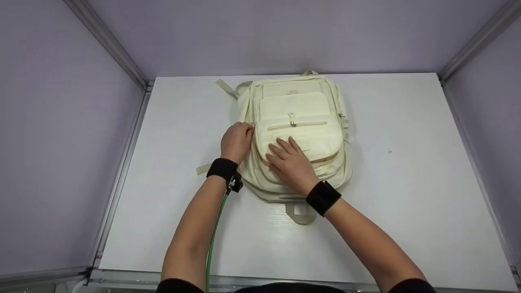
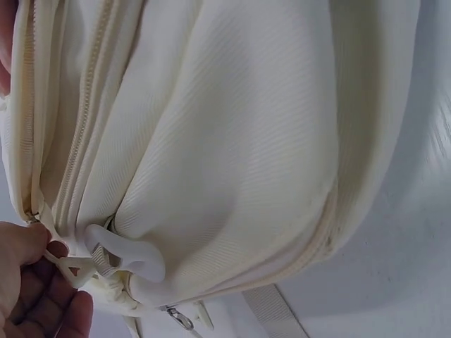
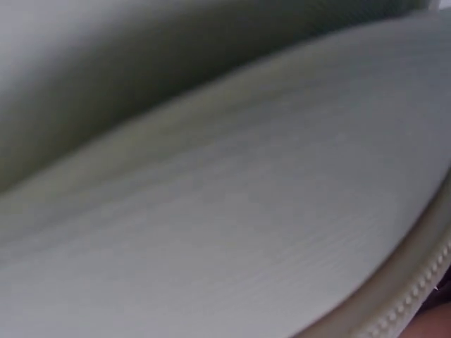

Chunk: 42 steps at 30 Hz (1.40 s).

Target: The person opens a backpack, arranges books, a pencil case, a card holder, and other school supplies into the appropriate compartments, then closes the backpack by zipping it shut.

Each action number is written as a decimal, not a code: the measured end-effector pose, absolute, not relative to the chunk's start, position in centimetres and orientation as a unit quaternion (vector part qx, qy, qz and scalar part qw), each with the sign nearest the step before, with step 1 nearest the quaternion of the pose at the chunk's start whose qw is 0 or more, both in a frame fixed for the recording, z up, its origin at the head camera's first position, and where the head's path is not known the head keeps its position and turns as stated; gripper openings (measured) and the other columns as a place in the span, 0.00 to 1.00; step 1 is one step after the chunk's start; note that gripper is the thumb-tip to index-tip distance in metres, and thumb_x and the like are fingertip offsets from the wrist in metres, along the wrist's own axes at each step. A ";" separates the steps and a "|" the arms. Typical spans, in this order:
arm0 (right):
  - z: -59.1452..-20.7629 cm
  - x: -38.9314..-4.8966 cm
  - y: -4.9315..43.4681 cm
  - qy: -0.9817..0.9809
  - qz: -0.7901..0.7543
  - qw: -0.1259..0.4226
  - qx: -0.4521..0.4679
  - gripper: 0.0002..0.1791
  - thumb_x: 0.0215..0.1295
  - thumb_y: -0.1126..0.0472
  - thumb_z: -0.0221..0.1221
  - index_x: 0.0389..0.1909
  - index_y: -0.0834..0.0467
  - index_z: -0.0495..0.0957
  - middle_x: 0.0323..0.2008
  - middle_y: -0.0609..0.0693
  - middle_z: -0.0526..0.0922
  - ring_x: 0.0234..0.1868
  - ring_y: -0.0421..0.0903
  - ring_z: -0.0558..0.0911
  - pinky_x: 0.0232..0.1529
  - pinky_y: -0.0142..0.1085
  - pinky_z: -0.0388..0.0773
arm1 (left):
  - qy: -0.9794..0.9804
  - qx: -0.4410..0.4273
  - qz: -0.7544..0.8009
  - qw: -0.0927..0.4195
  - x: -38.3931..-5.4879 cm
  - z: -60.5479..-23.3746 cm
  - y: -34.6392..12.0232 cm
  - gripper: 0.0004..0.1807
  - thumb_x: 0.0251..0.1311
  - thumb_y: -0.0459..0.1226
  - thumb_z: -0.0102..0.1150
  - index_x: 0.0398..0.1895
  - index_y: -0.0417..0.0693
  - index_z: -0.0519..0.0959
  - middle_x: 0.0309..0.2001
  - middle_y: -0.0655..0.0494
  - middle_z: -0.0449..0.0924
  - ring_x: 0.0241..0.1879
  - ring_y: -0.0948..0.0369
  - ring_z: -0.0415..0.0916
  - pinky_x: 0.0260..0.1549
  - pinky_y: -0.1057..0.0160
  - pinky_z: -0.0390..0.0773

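A cream backpack (image 1: 299,106) lies on its back on the white table, its front pocket (image 1: 321,142) facing up. At the pocket's left edge, my left hand (image 1: 237,142) pinches a zipper pull (image 2: 72,270) between thumb and fingers, close by the metal slider. A white plastic hook (image 2: 130,255) hangs beside those fingers. My right hand (image 1: 292,165) rests on the lower part of the pocket with its fingers spread. Pale fabric fills the right wrist view, blurred, with zipper teeth (image 3: 412,299) along the lower right and a bit of finger in the corner.
Straps (image 1: 228,88) stick out from the backpack's upper left, lower left and bottom. The white table (image 1: 415,195) is bounded by pale panels (image 1: 285,36) at the back and both sides. A green cable (image 1: 212,244) runs along the left forearm from the wristband.
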State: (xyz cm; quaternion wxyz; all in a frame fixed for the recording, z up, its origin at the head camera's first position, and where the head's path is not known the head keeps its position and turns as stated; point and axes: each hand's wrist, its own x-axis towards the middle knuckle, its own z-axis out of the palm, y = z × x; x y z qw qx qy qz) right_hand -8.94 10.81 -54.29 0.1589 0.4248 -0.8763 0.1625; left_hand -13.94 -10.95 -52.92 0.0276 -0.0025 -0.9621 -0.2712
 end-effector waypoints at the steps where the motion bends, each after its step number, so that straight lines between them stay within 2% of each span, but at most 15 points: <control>1: -54.4 -9.0 10.8 -0.876 0.163 0.161 0.424 0.16 0.71 0.57 0.65 0.57 0.56 0.85 0.63 0.57 0.80 0.70 0.58 0.70 0.74 0.56 0.56 | -0.964 -0.006 -0.264 0.027 -13.9 -52.8 -11.0 0.12 0.76 0.40 0.55 0.50 0.48 0.86 0.44 0.51 0.83 0.44 0.54 0.80 0.46 0.56 0.78; 13: -54.4 -8.8 10.7 -0.881 0.170 0.149 0.415 0.17 0.70 0.58 0.65 0.58 0.56 0.85 0.64 0.57 0.79 0.72 0.57 0.69 0.75 0.54 0.54 | -0.976 -0.084 -0.194 0.059 -11.4 -52.2 -11.1 0.11 0.75 0.40 0.57 0.40 0.44 0.85 0.37 0.49 0.83 0.39 0.49 0.80 0.39 0.52 0.80; 20: -54.6 -8.9 10.5 -0.874 0.180 0.163 0.421 0.16 0.70 0.59 0.66 0.56 0.56 0.85 0.63 0.57 0.80 0.71 0.58 0.70 0.74 0.55 0.55 | -0.975 -0.101 -0.188 0.063 -9.9 -52.2 -11.3 0.10 0.74 0.39 0.58 0.35 0.44 0.83 0.35 0.49 0.82 0.36 0.49 0.80 0.36 0.52 0.79; 32: -54.3 -9.0 11.7 -0.859 0.183 0.182 0.441 0.17 0.70 0.59 0.65 0.58 0.57 0.84 0.63 0.57 0.80 0.70 0.58 0.72 0.74 0.53 0.58 | -0.966 -0.071 -0.241 0.062 -9.9 -52.1 -11.5 0.07 0.72 0.38 0.61 0.39 0.45 0.85 0.39 0.50 0.84 0.40 0.51 0.81 0.40 0.53 0.79; 37: -54.4 -8.5 13.8 -0.841 0.212 0.231 0.442 0.16 0.66 0.62 0.68 0.54 0.57 0.86 0.60 0.58 0.82 0.65 0.59 0.76 0.70 0.55 0.64 | -0.961 -0.071 -0.257 0.070 -9.9 -52.3 -11.5 0.07 0.72 0.38 0.61 0.40 0.46 0.86 0.38 0.51 0.84 0.40 0.53 0.81 0.40 0.54 0.79; 42: -54.8 -8.2 15.6 -0.836 0.232 0.264 0.422 0.13 0.64 0.62 0.70 0.49 0.55 0.88 0.52 0.57 0.83 0.53 0.59 0.79 0.57 0.55 0.73 | -0.957 -0.068 -0.273 0.073 -9.9 -52.4 -11.7 0.06 0.72 0.38 0.62 0.41 0.46 0.85 0.38 0.52 0.83 0.39 0.54 0.80 0.39 0.56 0.78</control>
